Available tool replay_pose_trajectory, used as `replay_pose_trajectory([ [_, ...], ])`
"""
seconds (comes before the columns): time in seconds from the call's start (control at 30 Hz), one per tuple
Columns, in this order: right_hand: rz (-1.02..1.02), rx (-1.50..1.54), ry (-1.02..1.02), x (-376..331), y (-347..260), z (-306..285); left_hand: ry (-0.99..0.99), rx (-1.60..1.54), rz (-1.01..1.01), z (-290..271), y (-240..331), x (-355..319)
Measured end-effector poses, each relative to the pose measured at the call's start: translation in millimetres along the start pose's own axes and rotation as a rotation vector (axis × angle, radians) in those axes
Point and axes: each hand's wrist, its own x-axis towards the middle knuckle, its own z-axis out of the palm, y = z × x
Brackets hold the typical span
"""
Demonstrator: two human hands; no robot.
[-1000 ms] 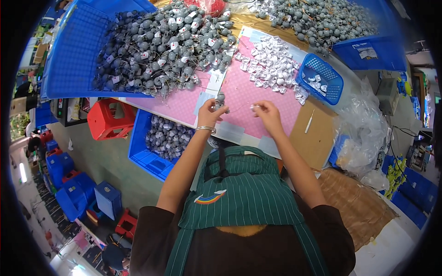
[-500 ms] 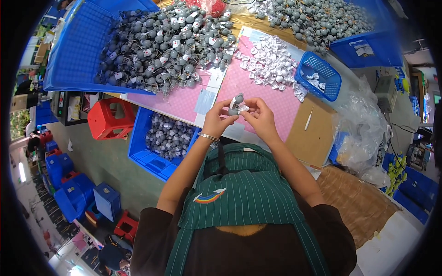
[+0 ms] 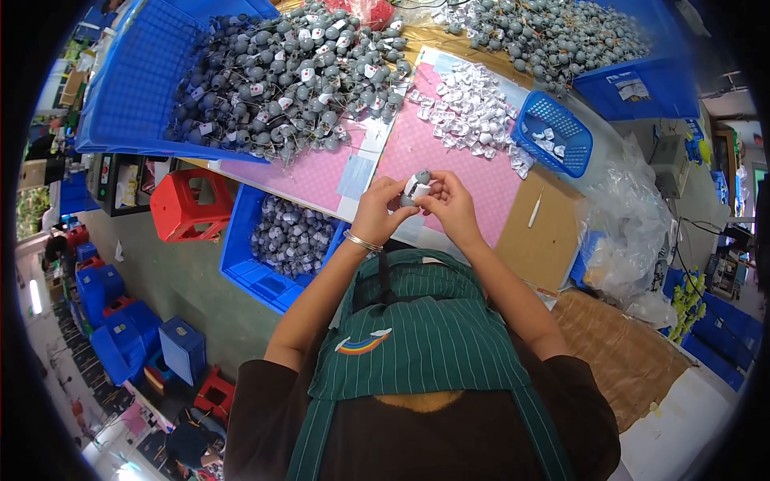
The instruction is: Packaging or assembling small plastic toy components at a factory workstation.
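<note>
While the green pinstriped apron [image 3: 433, 345] with its rainbow patch covers my chest, both my hands are closed on one small gray figure [image 3: 416, 191] with a white piece against it. My left hand [image 3: 377, 210], silvery bangles [image 3: 363, 241] at its wrist, pinches it between thumb and fingers from the left; my right hand [image 3: 451, 210] grips it from the right with its fingertips. The figure sits between them, above the near edge of the pink patterned work surface [image 3: 309, 180]. To the left and below, a blue crate [image 3: 255, 279] holds gray pieces; a red plastic stool [image 3: 178, 207] is beside it. On my right, a slim white pen-like tool [image 3: 535, 211] lies on brown cardboard [image 3: 529, 252]. Farther out, white pieces [image 3: 469, 108] lie heaped next to a blue perforated basket [image 3: 576, 120] with a few more inside. Beyond, gray figures with white patches [image 3: 297, 88] spill from a large blue crate [image 3: 128, 96] at left, and smaller gray pieces [image 3: 553, 40] are piled at far right.
</note>
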Motion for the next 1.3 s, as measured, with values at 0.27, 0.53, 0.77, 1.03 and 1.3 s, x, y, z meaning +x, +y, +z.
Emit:
replay_pose_trajectory([
  [0.27,0.143,-0.015,-0.120,1.6,21.2,0.6,-0.038,0.089,-0.011,2.0,-11.9,-6.8],
  [0.53,0.169,-0.261,-0.125,11.3,42.1,9.4,0.031,0.066,-0.255,-18.4,-93.7,-41.9],
  [0.77,0.248,-0.322,0.075,23.5,55.8,-75.5,0.284,0.906,-0.429,-124.9,-172.7,-91.5],
  [1.03,0.170,-0.552,0.305,66.8,94.1,-136.8,0.570,-0.771,-0.935,-86.0,-220.1,55.5],
  [1.3,-0.095,-1.143,0.456,100.8,91.2,-146.9,0.886,-1.238,-0.986,-84.6,-279.0,146.4],
])
